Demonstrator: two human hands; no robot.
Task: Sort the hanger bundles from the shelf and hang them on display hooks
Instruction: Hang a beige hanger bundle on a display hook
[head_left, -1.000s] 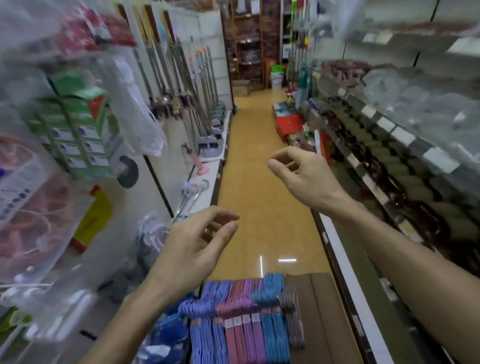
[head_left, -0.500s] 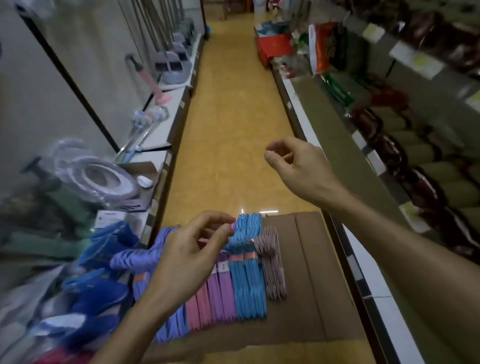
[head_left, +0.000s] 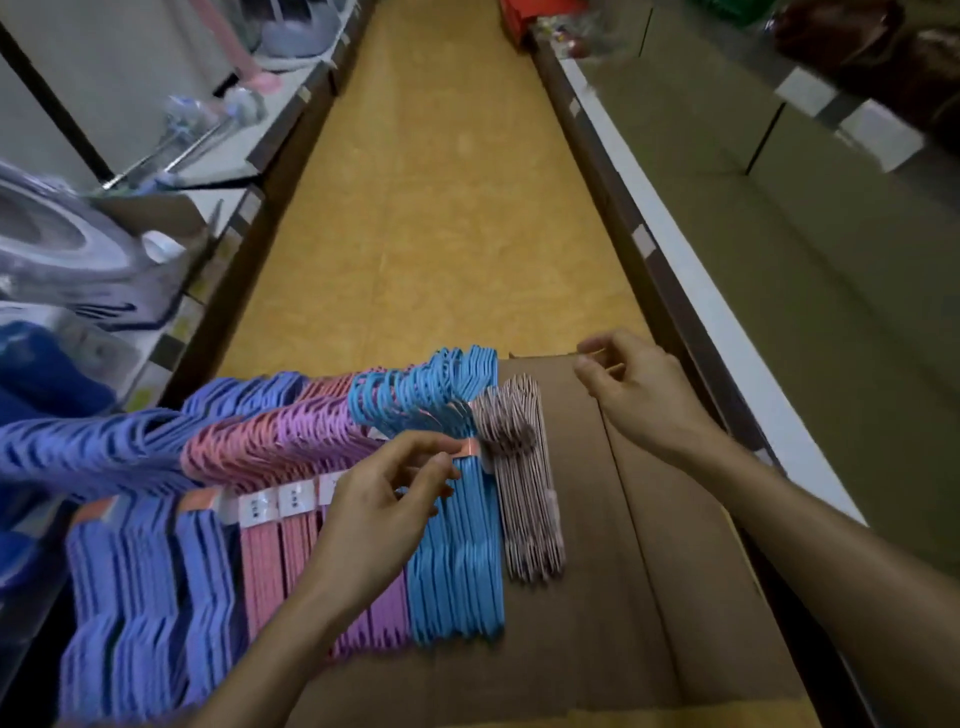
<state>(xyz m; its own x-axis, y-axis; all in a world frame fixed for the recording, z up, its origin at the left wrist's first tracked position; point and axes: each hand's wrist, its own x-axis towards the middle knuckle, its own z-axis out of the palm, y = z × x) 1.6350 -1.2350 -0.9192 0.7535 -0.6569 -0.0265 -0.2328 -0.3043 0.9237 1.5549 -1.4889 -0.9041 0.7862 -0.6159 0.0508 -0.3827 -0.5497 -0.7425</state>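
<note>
Several hanger bundles lie side by side on a flat brown cardboard sheet (head_left: 649, 597): violet-blue ones (head_left: 145, 597) at the left, then pink (head_left: 265, 566), purple (head_left: 384, 618), light blue (head_left: 457, 571), and a thin striped bundle (head_left: 530, 493) at the right. Each has a paper label band near its hook end. My left hand (head_left: 379, 514) hovers over the purple bundle, its loosely curled fingertips at the label band of the light blue bundle. My right hand (head_left: 639, 395) hangs over the far right of the cardboard, fingers loosely curled, holding nothing.
A yellow aisle floor (head_left: 441, 208) runs ahead between two low shelves. The left shelf (head_left: 249, 171) carries plastic-wrapped goods (head_left: 57, 244) and blue items (head_left: 41, 374). The right shelf's white edge (head_left: 701, 291) passes close beside the cardboard.
My view has tilted down from the aisle to the hanger bundles. Both hands have come down, the left to the light blue bundle's band, the right to the cardboard's far edge.
</note>
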